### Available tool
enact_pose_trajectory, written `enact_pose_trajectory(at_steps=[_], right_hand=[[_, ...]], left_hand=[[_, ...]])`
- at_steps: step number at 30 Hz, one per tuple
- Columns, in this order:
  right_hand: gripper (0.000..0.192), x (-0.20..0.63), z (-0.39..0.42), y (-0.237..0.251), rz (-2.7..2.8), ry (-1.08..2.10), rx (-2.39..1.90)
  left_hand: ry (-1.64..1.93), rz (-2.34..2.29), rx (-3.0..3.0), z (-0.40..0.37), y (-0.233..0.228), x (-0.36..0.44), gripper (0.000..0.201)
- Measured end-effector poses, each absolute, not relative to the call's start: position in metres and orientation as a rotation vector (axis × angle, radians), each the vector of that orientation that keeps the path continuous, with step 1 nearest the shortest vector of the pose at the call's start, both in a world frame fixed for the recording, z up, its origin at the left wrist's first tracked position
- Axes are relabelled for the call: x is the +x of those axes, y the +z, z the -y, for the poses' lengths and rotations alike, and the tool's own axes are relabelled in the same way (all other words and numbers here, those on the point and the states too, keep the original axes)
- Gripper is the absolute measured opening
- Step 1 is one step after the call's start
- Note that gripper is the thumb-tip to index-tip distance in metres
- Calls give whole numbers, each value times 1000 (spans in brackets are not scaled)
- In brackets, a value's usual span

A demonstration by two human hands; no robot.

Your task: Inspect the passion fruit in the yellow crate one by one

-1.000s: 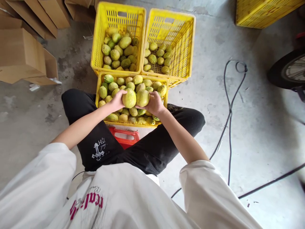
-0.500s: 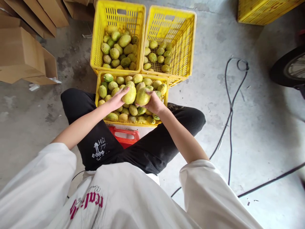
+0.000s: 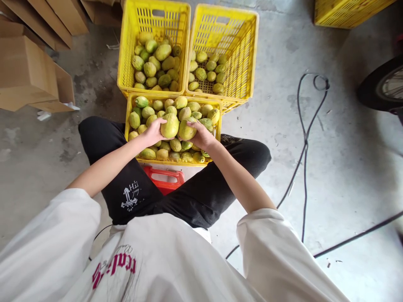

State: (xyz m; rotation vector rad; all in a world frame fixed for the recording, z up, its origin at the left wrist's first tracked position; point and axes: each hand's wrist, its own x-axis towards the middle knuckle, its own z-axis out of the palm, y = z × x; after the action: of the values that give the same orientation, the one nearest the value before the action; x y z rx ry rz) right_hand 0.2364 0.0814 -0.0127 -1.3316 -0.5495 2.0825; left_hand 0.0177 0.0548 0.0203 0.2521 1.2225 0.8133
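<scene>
My left hand (image 3: 153, 131) is closed around a yellow-green oval fruit (image 3: 170, 125), thumb on top. In my right hand (image 3: 201, 135) is a second fruit (image 3: 187, 128) of the same kind, rounder towards me and gripped from its right side. The two fruits are side by side, close together, above the front yellow crate (image 3: 217, 158). That crate is filled with similar fruits, some yellower, some greener, like small papayas; their exact kind is unclear. My palms and lower fingers are hidden behind the held fruits.
Beyond the front crate stand a left yellow crate (image 3: 124, 63) and a right yellow crate (image 3: 250, 63), both partly filled with fruit. A red plastic stool (image 3: 168, 184) shows between my knees. Cardboard boxes (image 3: 40, 67) stand left. A black cable (image 3: 304, 147) and a wheel (image 3: 370, 90) are right.
Both hands still hold the same two fruits. The held fruits have turned slightly, and my right thumb has shifted left across its fruit. The view has moved a little.
</scene>
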Motion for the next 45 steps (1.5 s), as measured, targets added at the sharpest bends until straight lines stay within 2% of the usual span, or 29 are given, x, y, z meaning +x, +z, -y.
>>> enact_pose_trajectory(at_steps=[4,8,10,15,18,25,28,31,34,38,43,45], right_hand=[[36,235,-84,-21,487,2099,-1320],[47,236,-86,-25,447,2110,-1316],[47,236,-87,-25,457,2111,-1306],[25,235,-84,-24,475,2161,-1282],[18,234,-81,-24,504,2150,-1283],[48,232,-77,-9,451,2176,-1259],[47,230,-76,1,410,2158,-1297],[38,228,-76,2,414,2127,-1313],[35,227,-79,-4,408,2112,-1331],[42,229,-85,-7,380,2118,-1326],[56,234,-88,-9,439,2166,-1297],[52,234,-88,-13,452,2161,-1275]], left_hand=[[860,-1237,271,-54,14,16,46],[926,-1238,345,-53,5,14,42],[933,-1217,386,-52,5,14,43],[920,-1214,419,-52,17,17,53],[926,-1219,456,-51,20,18,56],[878,-1176,394,-46,14,20,60],[858,-1188,350,-45,13,22,56],[860,-1186,300,-47,12,22,43],[873,-1188,245,-53,9,21,46],[885,-1178,293,-56,4,19,51],[925,-1190,303,-51,7,16,33],[940,-1219,318,-50,9,16,38]])
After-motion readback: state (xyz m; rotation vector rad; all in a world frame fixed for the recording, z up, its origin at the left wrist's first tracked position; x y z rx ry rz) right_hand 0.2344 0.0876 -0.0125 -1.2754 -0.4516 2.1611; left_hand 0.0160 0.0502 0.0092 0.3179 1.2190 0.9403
